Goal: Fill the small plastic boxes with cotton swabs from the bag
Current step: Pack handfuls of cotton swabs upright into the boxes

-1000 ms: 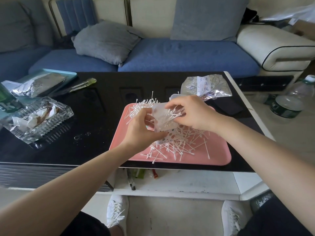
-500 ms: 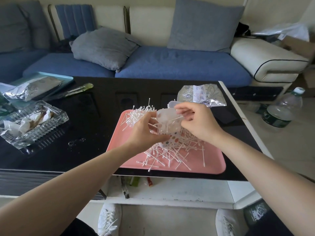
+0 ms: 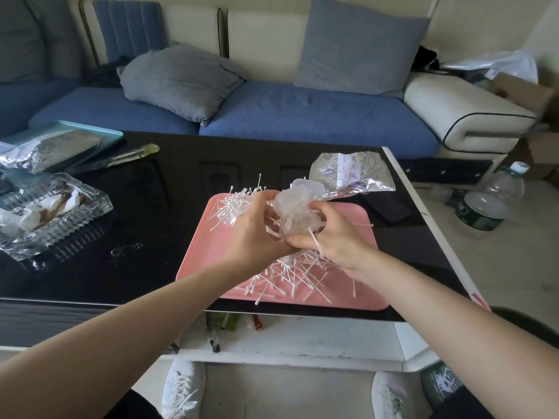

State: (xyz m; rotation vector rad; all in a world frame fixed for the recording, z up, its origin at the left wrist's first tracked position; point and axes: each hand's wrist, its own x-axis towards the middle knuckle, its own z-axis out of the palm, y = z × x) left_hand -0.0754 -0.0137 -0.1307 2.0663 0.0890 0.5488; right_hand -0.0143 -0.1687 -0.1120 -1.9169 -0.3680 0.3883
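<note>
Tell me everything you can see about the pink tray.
The pink tray is a shallow rounded rectangle with a low rim, plastic by its look. It lies flat on the black table, at the near edge. Loose swabs lie scattered on it. Above it, hiding part, the left hand and right hand grip a clear box.
</note>
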